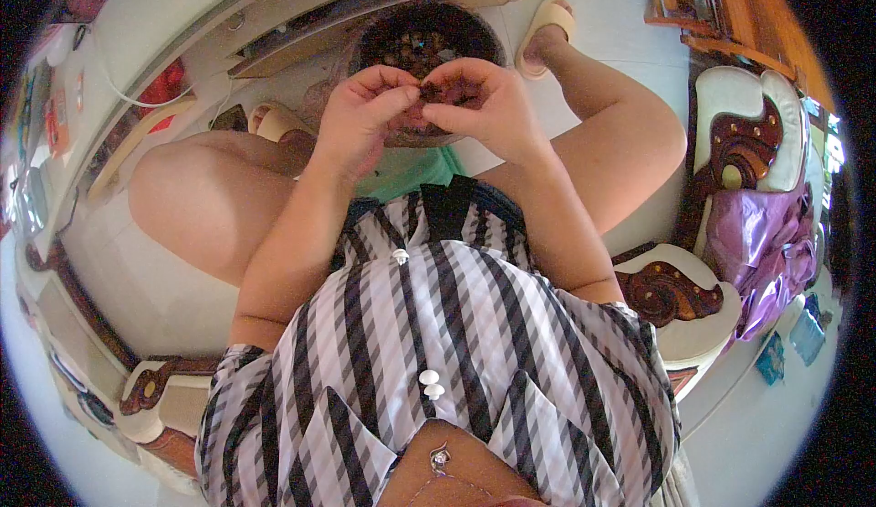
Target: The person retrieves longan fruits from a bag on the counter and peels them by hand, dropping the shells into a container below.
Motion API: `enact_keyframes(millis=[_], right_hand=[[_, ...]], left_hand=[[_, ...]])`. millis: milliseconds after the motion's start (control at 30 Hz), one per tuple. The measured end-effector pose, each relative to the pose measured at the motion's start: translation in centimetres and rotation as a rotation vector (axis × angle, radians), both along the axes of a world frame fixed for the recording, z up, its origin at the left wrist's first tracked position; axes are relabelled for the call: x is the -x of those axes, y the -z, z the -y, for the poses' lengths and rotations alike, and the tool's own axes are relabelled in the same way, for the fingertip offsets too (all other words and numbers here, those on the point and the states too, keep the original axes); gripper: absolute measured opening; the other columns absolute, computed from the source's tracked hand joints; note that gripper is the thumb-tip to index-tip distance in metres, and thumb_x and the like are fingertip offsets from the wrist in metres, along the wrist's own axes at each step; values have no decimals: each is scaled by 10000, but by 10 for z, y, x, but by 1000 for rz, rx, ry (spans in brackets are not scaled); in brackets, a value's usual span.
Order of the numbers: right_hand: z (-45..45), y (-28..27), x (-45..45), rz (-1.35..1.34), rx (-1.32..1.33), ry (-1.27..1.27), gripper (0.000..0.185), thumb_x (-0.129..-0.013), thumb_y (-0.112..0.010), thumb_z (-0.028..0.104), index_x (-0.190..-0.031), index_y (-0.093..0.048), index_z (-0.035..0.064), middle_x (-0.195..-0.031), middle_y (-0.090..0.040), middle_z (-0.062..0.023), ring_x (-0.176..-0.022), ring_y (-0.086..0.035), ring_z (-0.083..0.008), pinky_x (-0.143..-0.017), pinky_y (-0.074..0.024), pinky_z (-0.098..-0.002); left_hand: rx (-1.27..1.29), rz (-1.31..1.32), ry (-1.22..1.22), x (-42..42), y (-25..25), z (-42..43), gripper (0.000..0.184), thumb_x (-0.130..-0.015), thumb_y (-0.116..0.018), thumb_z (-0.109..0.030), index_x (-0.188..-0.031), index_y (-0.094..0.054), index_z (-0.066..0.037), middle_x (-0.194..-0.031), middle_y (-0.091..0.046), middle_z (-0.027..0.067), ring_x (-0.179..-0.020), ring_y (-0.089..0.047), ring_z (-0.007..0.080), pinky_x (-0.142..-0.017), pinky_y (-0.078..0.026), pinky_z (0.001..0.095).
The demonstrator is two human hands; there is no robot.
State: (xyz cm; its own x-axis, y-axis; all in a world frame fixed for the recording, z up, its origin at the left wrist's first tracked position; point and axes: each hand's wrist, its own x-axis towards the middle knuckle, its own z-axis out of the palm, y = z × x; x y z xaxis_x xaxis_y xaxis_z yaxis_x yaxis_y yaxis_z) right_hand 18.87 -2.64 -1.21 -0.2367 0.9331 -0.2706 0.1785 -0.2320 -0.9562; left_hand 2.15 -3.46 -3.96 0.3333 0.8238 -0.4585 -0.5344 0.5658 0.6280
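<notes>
My left hand [368, 116] and my right hand [484, 110] meet at the fingertips over the near edge of a dark round container [493, 46]. Between the pinched thumbs and forefingers is a small dark brown piece [427, 93], too small to identify. Inside the container lie many small brown and dark bits [415, 48]. Under my wrists, between my legs, a light green container or basin [415, 167] shows partly.
A cabinet with an open drawer [301, 37] stands beyond the container. White padded seats with carved brown wood [671, 292] are at the right, with shiny purple cloth [762, 251] over one. Slippers [552, 28] are on my feet. Red items [164, 87] lie at the left.
</notes>
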Motion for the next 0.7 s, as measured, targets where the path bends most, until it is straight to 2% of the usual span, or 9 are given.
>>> enact_keyframes(millis=[133, 233, 333, 433, 533, 633, 700], right_hand=[[-1, -2, -1, 104, -19, -27, 219, -660, -655, 144, -833, -627, 12, -675, -610, -45, -616, -551, -86, -588, -463, -235], [-3, 1, -4, 20, 80, -37, 124, -718, -631, 60, -818, -597, -4, -720, -585, -28, -602, -551, -82, -560, -458, -196], [-4, 3, -3, -112, 218, -16, 142, -733, -621, 75, -846, -593, -6, -732, -589, -37, -591, -556, -91, -562, -467, -204], [-2, 3, -1, -372, 436, 96, 164, -744, -617, 87, -880, -589, 0, -749, -595, -44, -595, -558, -95, -560, -469, -206], [-3, -10, 0, -225, 316, 25, 190, -748, -621, 87, -915, -582, 4, -758, -595, -41, -618, -556, -88, -572, -463, -200], [-3, 6, -1, 11, -50, -60, 181, -732, -625, 73, -895, -591, 2, -749, -599, -37, -647, -552, -76, -592, -453, -194], [-1, 4, 0, 128, -76, -42, 169, -717, -624, 58, -871, -595, -5, -740, -600, -33, -656, -550, -68, -603, -448, -193]], left_hand=[[15, 1, 59, 1, 0, -1, 130, -756, -608, -51, -867, -550, -16, -763, -600, 73, -660, -600, 178, -630, -516, 290], [-34, -7, 56, 1, 2, 1, 131, -758, -609, -48, -868, -547, -16, -763, -599, 76, -659, -601, 178, -625, -516, 292], [-58, -7, 49, 0, 1, 2, 120, -767, -592, -45, -874, -544, -17, -766, -596, 78, -664, -601, 179, -623, -517, 296], [-1, 52, 12, -1, 0, 1, 98, -782, -565, -45, -873, -543, -17, -773, -591, 80, -676, -599, 180, -621, -519, 300], [70, 131, -6, 1, 1, -1, 84, -792, -541, -47, -871, -541, -19, -775, -588, 81, -690, -598, 181, -618, -521, 302], [114, 149, -14, 0, -3, -3, 89, -787, -549, -51, -869, -538, -19, -770, -585, 78, -683, -596, 178, -616, -519, 299], [77, 84, -5, -2, -2, -3, 100, -777, -564, -54, -867, -537, -19, -767, -585, 75, -672, -595, 175, -618, -518, 296]])
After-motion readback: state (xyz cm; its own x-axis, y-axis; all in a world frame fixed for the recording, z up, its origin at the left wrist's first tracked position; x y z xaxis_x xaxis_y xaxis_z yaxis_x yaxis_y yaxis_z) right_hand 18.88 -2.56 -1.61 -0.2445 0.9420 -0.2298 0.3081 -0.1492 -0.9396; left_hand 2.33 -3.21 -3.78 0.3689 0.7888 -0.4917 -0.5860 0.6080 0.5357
